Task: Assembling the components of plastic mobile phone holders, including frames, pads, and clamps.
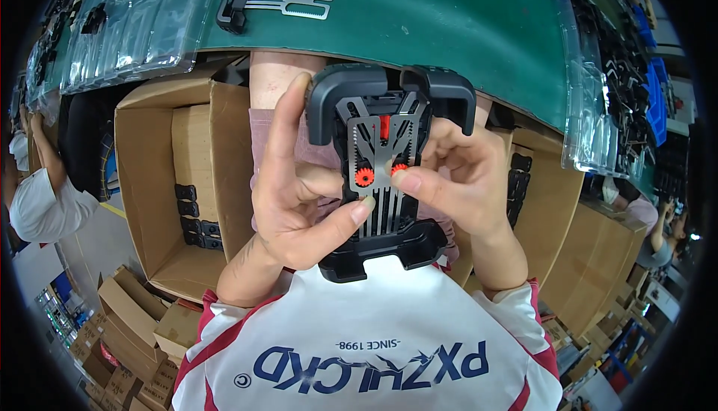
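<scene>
In front of my chest is a black plastic clamp holder (396, 250) with two hooked jaws at its far end. Slotted metal plates (383, 201) lie in its open body, with a red piece (385, 127) between them. A red gear (364, 177) sits on the left of the plates. My left hand (295, 201) grips the holder's left side, thumb on the lower plates and index finger stretched up beside the left jaw. On the right, my right hand (471, 179) has its thumb at a second red gear (400, 169), fingers curled; they partly hide that gear.
Beyond the holder runs a green table (464, 29) bearing a metal plate part (292, 0). Clear plastic trays (142, 22) are at left, a parts tray (598, 97) at right. Cardboard boxes (153, 186) with black parts flank my lap. Other people work at both sides.
</scene>
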Demonstrator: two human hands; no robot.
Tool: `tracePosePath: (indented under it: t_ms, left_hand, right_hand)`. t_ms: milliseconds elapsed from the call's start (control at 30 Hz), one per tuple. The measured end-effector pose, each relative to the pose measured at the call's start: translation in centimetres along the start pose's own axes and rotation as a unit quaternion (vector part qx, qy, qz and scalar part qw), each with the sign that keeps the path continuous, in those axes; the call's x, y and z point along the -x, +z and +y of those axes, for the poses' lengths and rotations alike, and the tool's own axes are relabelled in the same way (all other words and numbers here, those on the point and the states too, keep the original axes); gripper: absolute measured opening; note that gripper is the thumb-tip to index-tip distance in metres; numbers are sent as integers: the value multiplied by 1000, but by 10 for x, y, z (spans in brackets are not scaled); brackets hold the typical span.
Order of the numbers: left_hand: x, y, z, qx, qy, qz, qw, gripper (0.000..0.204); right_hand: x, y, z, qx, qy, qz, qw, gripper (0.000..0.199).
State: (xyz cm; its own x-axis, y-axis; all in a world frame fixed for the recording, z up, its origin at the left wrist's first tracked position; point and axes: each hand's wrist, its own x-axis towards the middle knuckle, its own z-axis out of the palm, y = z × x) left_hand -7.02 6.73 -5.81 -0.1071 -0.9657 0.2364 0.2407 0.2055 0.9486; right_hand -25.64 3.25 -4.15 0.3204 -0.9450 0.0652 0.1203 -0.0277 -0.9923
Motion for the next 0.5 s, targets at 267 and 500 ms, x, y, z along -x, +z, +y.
tracePosePath:
  t_ms: [267, 500]
  left_hand:
    - [-7, 4, 3, 47, -47, 9, 998, 93]
    - [-9, 5, 0, 39, -15, -2, 999, 95]
  right_hand:
    - [-2, 1, 6, -192, 131, 6, 973, 16]
    - [-15, -12, -22, -76, 158, -60, 983, 10]
